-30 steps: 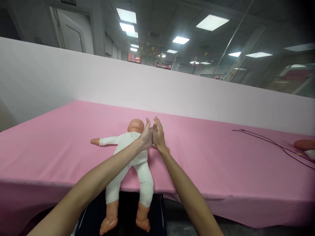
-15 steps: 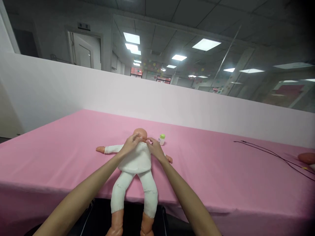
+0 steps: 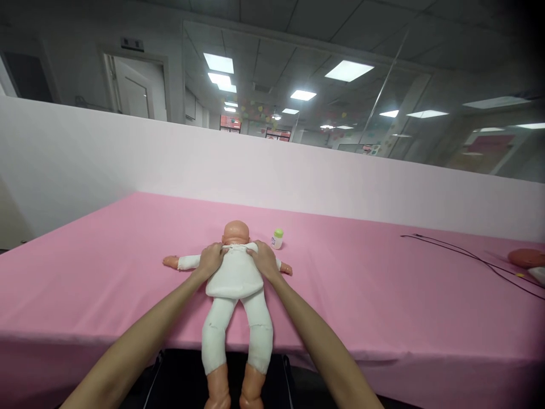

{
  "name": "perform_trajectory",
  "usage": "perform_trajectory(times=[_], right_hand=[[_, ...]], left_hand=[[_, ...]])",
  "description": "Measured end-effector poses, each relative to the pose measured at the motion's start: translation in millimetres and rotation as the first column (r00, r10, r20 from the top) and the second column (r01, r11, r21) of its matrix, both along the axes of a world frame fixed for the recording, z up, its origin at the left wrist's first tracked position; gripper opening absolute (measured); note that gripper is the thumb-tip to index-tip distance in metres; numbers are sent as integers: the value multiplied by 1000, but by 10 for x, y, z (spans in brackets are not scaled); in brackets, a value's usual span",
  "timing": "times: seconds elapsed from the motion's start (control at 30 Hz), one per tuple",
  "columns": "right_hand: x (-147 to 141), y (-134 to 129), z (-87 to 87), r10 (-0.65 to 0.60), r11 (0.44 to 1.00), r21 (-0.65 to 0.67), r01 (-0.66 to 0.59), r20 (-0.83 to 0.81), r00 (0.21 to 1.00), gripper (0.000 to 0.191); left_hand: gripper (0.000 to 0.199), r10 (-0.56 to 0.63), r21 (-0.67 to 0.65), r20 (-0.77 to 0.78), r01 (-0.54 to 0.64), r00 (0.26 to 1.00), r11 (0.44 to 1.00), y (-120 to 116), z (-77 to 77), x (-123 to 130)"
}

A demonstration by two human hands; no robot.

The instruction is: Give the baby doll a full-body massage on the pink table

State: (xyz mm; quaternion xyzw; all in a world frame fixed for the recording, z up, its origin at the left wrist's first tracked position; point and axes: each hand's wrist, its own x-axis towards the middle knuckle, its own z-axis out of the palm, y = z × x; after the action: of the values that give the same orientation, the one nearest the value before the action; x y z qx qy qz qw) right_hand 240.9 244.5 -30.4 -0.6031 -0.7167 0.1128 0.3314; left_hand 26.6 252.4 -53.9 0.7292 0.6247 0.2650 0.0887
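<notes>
A doll with a white cloth body and a bare brown head lies on the pink-covered table, arms spread, legs hanging over the front edge. My left hand rests at its left shoulder, and my right hand at the right shoulder. The fingers of both are curled onto the white cloth just below the neck. Beyond my right hand stands a small bottle with a green cap.
Thin black cables run along the right of the table to another brown object at its edge, partly cut off. A low white wall with glass above it borders the back.
Both my hands have moved from the doll's neck down and apart to its shoulders. The doll's head now shows fully, and its legs have shifted slightly right. The view has turned a little.
</notes>
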Motion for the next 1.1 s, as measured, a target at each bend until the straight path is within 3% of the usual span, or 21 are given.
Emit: perform_trajectory(times=[0.23, 0.37, 0.5, 0.6, 0.8, 1.1], right_hand=[[-12, 166, 13, -102, 995, 34, 98, 141, 985, 24], [0, 205, 8, -62, 985, 170, 14, 278, 959, 30], [-69, 160, 19, 111, 989, 62, -138, 324, 940, 26], [-148, 157, 23, 85, 996, -7, -88, 360, 929, 23], [-262, 270, -58, 16, 1000, -10, -14, 422, 906, 20], [-364, 271, -171, -3, 998, -48, 27, 439, 899, 35]], left_hand=[[27, 68, 95, -39, -64, 997, 993, 314, 73, 150], [25, 76, 118, -78, -66, 994, 991, 358, 113, 190], [20, -17, 138, -66, 26, 998, 990, 216, 124, 175], [18, -85, 78, -95, 92, 992, 993, 128, 146, 181], [22, 17, 19, -225, -13, 974, 1000, 171, 220, 331], [26, -29, -30, -271, 22, 962, 999, 217, 254, 391]])
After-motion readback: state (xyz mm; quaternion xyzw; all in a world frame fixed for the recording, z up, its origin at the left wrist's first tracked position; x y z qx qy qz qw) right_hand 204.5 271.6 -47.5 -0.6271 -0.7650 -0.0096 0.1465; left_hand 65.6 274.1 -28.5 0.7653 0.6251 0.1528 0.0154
